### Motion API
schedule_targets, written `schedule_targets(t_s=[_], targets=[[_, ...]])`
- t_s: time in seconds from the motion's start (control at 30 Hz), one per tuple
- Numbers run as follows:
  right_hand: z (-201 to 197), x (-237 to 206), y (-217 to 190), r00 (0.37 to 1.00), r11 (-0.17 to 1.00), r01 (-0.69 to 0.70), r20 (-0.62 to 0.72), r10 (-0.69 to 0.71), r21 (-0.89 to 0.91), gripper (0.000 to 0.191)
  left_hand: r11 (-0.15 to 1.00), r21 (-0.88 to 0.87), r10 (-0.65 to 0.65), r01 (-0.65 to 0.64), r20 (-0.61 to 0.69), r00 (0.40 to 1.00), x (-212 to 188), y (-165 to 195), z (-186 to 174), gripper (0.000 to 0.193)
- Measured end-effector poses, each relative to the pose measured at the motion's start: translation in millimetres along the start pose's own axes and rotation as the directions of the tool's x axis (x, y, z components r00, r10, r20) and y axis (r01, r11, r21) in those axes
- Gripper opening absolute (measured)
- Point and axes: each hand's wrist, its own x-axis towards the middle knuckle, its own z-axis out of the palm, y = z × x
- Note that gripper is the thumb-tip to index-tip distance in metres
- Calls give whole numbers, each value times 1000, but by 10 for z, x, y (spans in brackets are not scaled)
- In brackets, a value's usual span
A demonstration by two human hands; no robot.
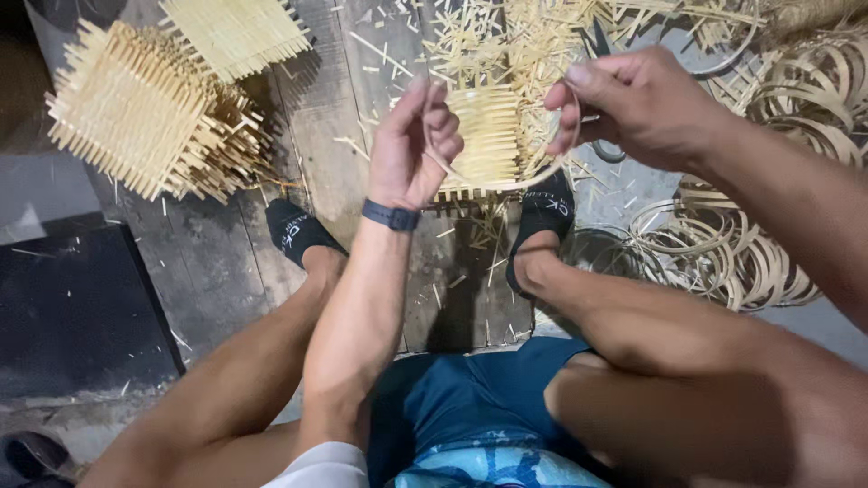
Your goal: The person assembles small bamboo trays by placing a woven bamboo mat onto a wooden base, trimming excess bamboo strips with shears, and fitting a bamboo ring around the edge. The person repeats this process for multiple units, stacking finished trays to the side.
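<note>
- The floor (226, 262) under me is grey boards, strewn with pale bamboo splinters (470, 41), too many to count.
- One dark mat (77, 307) lies on the floor to my left.
- Two stacks of woven mats (149, 113) lie at upper left: the big one, and a smaller one (237, 32) behind it, touching it.
- A heap of coiled bamboo strips (741, 253) lies to my right, beyond my right leg; more coils (814, 90) sit behind it. I cannot count them.
- My two feet wear dark socks: the left foot (294, 230) flat on the boards, the right foot (541, 230) with its toes just under the piece I am working on.
- One small woven mat (488, 136) stands upright between my hands, above my feet, with a thin hoop (570, 136) curving round its right side.
- My right hand (637, 104) comes in from the right, knuckles up, fingers curled and pinched on the hoop at its upper right.
- My left hand (414, 149) is raised, palm towards the mat, fingers narrowly bent against its left edge and the hoop there.
- One dark band (391, 215) circles my left wrist.
</note>
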Motion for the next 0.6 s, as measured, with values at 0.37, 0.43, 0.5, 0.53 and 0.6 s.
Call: schedule_targets(t_s=[0.37, 0.43, 0.5, 0.53, 0.6], targets=[[424, 610, 384, 999, 895, 53, -19, -50, 443, 45, 988, 150, 78, -42, -245, 966, 132, 130, 53, 18], [490, 680, 517, 997, 856, 78, -46, -64, 511, 44, 989, 129, 95, -68, -216, 972, 160, 128, -62, 22], [486, 724, 596, 988, 885, 142, -117, -99, 444, 42, 991, 125, 59, -37, -170, 984, 181, 149, -204, 26], [474, 740, 630, 981, 897, 172, -151, -119, 408, 42, 988, 134, 97, -74, -179, 979, 184, 159, -287, 23], [423, 770, 696, 953, 963, 244, -213, -216, 113, 24, 977, 157, 173, -145, -181, 968, 222, 177, -455, 24]])
